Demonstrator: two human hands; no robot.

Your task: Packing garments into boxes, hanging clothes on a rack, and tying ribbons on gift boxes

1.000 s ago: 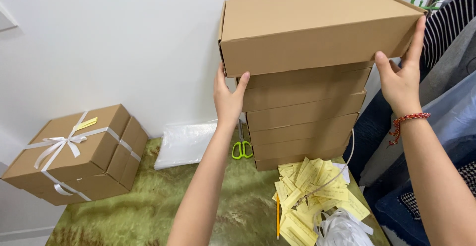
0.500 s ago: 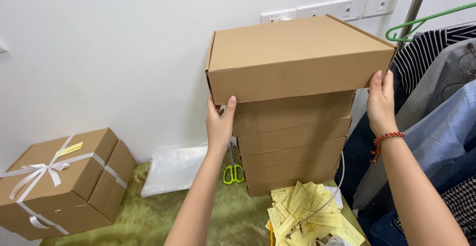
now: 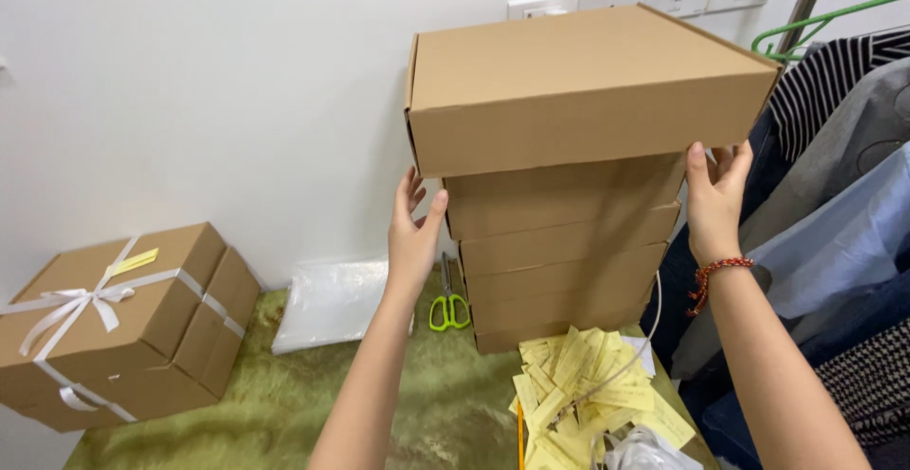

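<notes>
Top cardboard box (image 3: 578,86) sits on a stack of flat cardboard boxes (image 3: 559,252) against the white wall (image 3: 190,100); left hand (image 3: 414,233), fingers spread open, is at the left edge of the stack just below the top box, while right hand (image 3: 716,200) has its thumb on the box's lower right corner, other fingers behind it. On the green rug (image 3: 284,404): green-handled scissors (image 3: 448,304), clear plastic bag (image 3: 332,304), yellow paper slips (image 3: 588,389), ribboned cardboard boxes (image 3: 114,323) at left.
</notes>
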